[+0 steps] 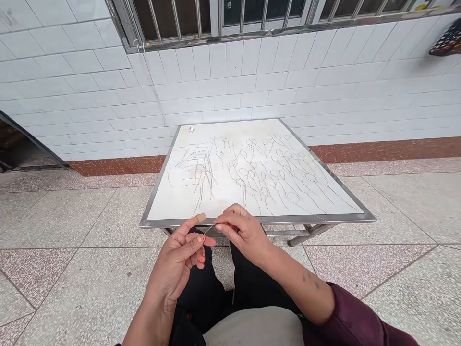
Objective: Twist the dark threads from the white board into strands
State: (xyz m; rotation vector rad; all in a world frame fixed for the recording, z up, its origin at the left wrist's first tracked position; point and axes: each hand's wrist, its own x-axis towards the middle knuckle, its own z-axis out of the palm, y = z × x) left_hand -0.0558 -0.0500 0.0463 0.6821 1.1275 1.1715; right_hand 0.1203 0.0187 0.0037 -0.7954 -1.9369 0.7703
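Between my hands, just in front of the table's near edge, runs a thin wire [209, 229]. My left hand [183, 247] pinches it between thumb and fingers, and a tan bandage wraps the raised index fingertip. The other end is pinched by the thumb and fingertips of my right hand [245, 233]. On the white table [226, 204] lie several thin wires with round loops [274, 173], spread over the middle and right. Several bent wires without visible loops [200, 168] lie on the left part.
A small red and white object [191, 129] sits at the table's back left corner. Behind the table stands a white tiled wall [241, 86] with a barred window [234, 19] and a hanging cord. A dark patterned item [446, 41] is at the upper right.
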